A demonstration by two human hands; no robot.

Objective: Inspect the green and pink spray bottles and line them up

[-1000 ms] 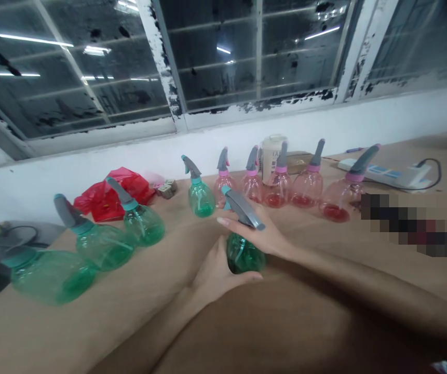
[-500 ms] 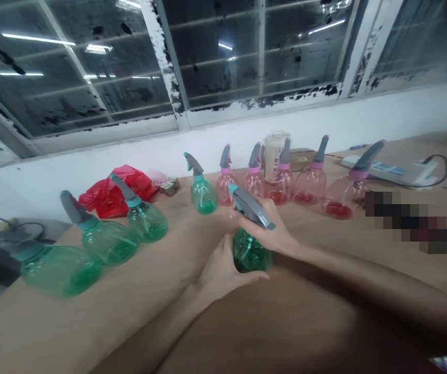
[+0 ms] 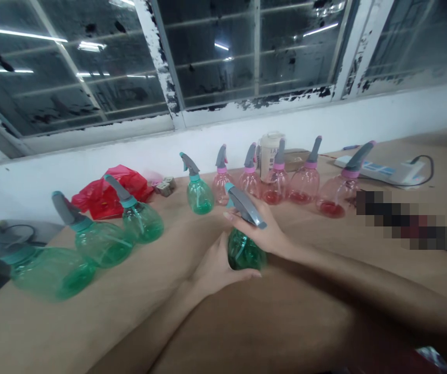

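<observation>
A green spray bottle (image 3: 245,250) with a grey trigger head stands on the table in front of me, between my hands. My right hand (image 3: 267,226) is wrapped round its neck, just under the spray head, whose nozzle points away to the left. Lower down, my left hand (image 3: 217,265) cups the body from the left, thumb along the near side. Behind it stands another green spray bottle (image 3: 200,197), beside a row of several pink spray bottles (image 3: 303,184). Three more green spray bottles (image 3: 104,244) stand to the left.
A red plastic bag (image 3: 110,192) and small grey blocks (image 3: 164,186) lie near the wall. A lidded pale jug (image 3: 269,156) stands behind the pink bottles. At the right are a white power strip (image 3: 394,170) with a cable and a blurred-out patch. The wooden table (image 3: 285,322) meets a windowed wall.
The whole view has shifted slightly, so everything sits a little further left in the picture. Both hands keep the same hold on the green spray bottle.
</observation>
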